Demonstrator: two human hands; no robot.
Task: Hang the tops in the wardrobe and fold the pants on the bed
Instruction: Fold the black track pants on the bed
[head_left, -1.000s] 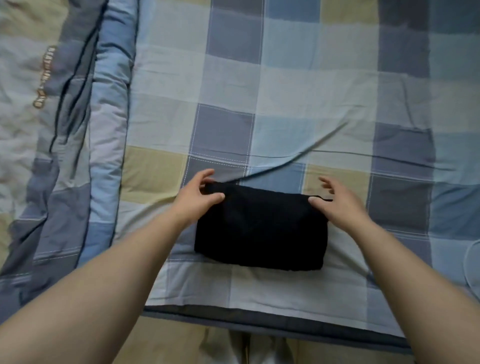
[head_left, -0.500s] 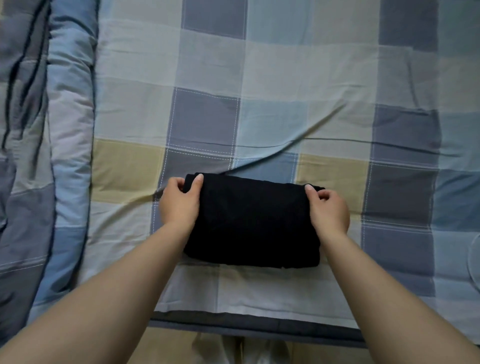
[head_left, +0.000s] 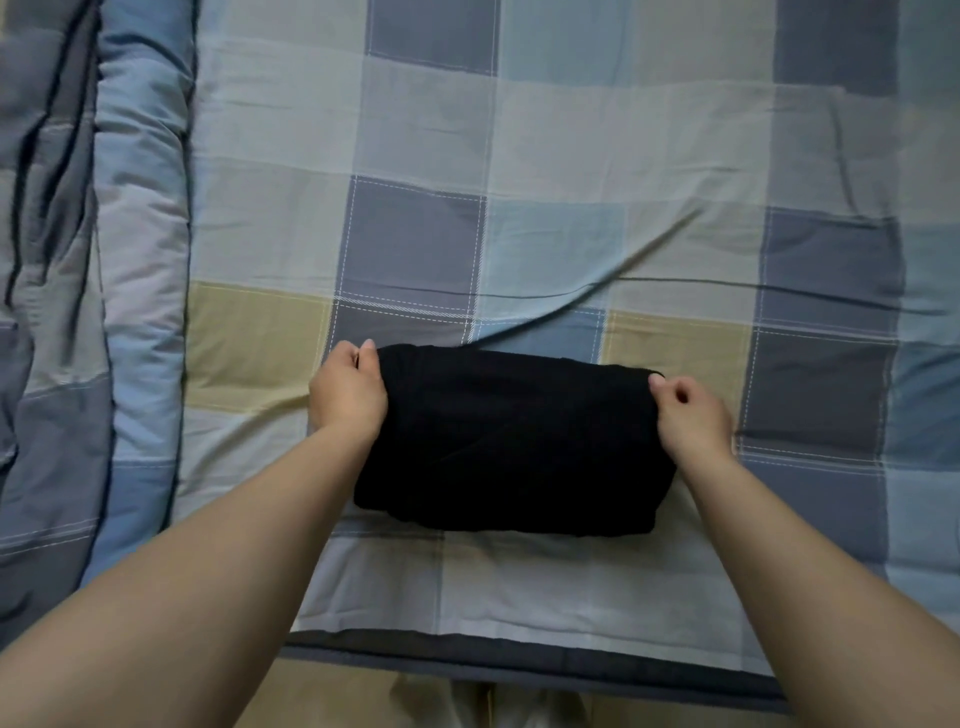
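Black pants (head_left: 514, 441), folded into a compact rectangle, lie on the checked bed sheet (head_left: 519, 234) near the bed's front edge. My left hand (head_left: 348, 389) grips the far left corner of the bundle, thumb on top and fingers curled round its edge. My right hand (head_left: 691, 410) pinches the far right corner the same way. Both forearms reach in from the bottom of the view.
A rolled blue and grey quilt (head_left: 93, 312) runs along the left side of the bed. A long crease (head_left: 623, 280) crosses the sheet just beyond the pants. The bed's dark front edge (head_left: 519, 660) lies below, with floor beneath it.
A second ago both hands were open at the far corners of the pants; they have since closed on those corners. The view has shifted slightly right.
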